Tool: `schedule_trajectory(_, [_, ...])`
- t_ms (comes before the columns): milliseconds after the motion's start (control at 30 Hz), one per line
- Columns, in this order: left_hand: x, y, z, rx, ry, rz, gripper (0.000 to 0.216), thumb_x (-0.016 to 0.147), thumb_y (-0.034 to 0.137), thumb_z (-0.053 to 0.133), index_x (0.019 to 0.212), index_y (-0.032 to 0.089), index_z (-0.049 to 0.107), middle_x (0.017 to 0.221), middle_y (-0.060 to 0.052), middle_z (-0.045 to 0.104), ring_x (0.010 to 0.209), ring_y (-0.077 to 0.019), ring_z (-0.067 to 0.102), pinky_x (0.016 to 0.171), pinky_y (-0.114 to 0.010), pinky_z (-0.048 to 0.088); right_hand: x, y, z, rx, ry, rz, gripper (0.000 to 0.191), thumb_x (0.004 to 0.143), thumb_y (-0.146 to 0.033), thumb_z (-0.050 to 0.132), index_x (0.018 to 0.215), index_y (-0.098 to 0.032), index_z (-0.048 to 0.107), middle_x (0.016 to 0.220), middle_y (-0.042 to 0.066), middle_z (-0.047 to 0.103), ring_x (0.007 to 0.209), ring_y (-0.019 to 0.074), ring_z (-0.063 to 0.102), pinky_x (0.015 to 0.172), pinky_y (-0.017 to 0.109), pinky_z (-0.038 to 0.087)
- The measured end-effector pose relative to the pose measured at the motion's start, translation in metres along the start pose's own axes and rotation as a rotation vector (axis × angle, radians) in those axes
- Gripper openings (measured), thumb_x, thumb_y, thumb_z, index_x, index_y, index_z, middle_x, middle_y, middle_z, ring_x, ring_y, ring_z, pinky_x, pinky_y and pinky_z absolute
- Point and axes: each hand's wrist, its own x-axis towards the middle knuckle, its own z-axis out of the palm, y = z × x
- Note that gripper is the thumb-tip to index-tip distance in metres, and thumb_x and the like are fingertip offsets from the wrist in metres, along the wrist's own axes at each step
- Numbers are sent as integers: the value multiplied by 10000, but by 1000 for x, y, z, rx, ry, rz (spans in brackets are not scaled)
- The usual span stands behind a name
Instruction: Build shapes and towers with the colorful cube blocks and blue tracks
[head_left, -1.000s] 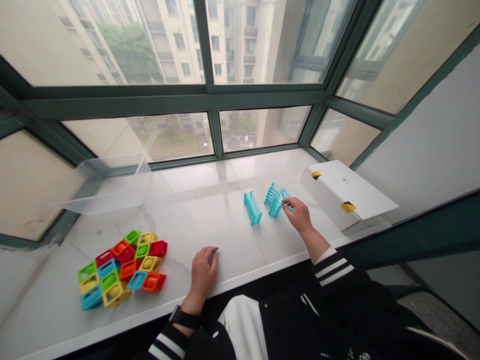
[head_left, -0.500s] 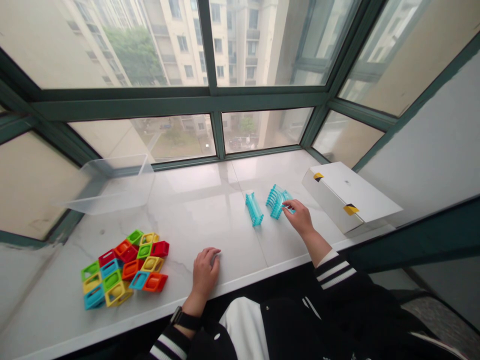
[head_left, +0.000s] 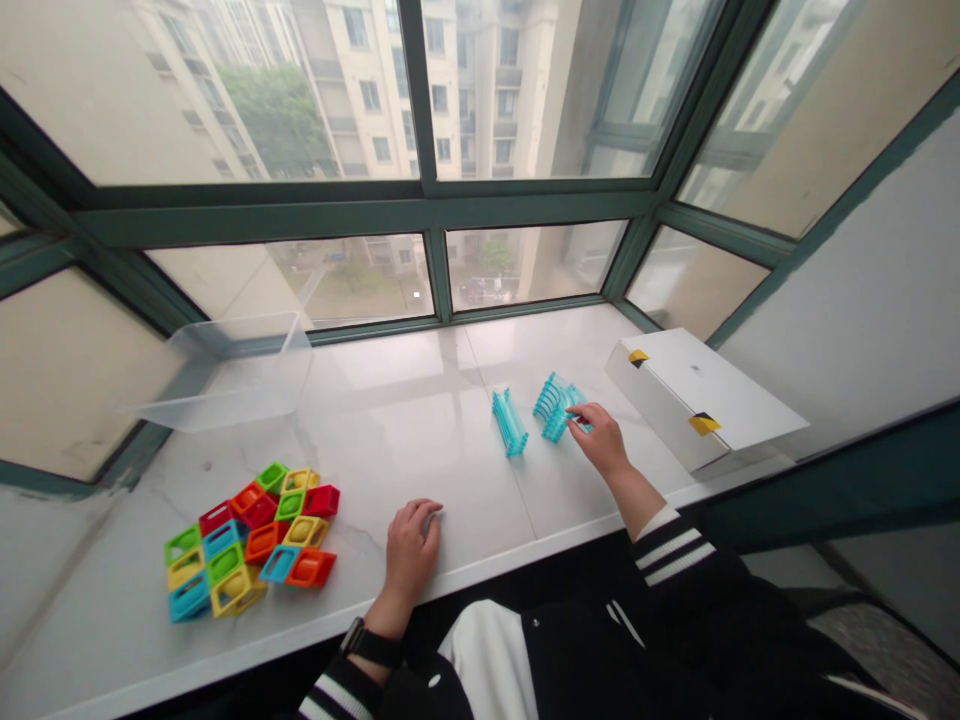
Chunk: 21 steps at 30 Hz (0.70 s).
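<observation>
On the white windowsill stand clear turquoise plastic pieces with ribbed, toothed edges. My right hand (head_left: 600, 437) has its thumb and fingertips closed on the near right edge of one turquoise piece (head_left: 554, 408), which has curved ribs; the fingers hide part of it. To its left, apart from it, lies a narrow, straight turquoise piece (head_left: 510, 422). Near the sill's front edge my left hand (head_left: 411, 543) rests on the surface, fingers loosely bent, thumb apart from them. No object shows in it.
Several red, yellow, green and blue plastic blocks (head_left: 247, 540) lie clustered on the left. Behind them stands a clear plastic bin (head_left: 217, 405). A white box (head_left: 705, 390) with yellow-and-black tape sits at the right. Green-framed windows (head_left: 360, 215) border the back.
The view has shifted very slightly. Both hands and the turquoise pieces keep nearly the same places, with my right fingers still at the curved piece.
</observation>
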Motion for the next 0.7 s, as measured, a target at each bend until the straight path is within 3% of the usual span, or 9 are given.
schedule_trajectory(700, [-1,-1,1,13,-5,-2,232,936,217,535,1065,248,726,1120,-73,724,1055,-274,670,969,-461,534,-4,3,3,-21,-32,5,315,920,-267,620,1223,-227,696,937,61,690,780,218,661,808,390,592])
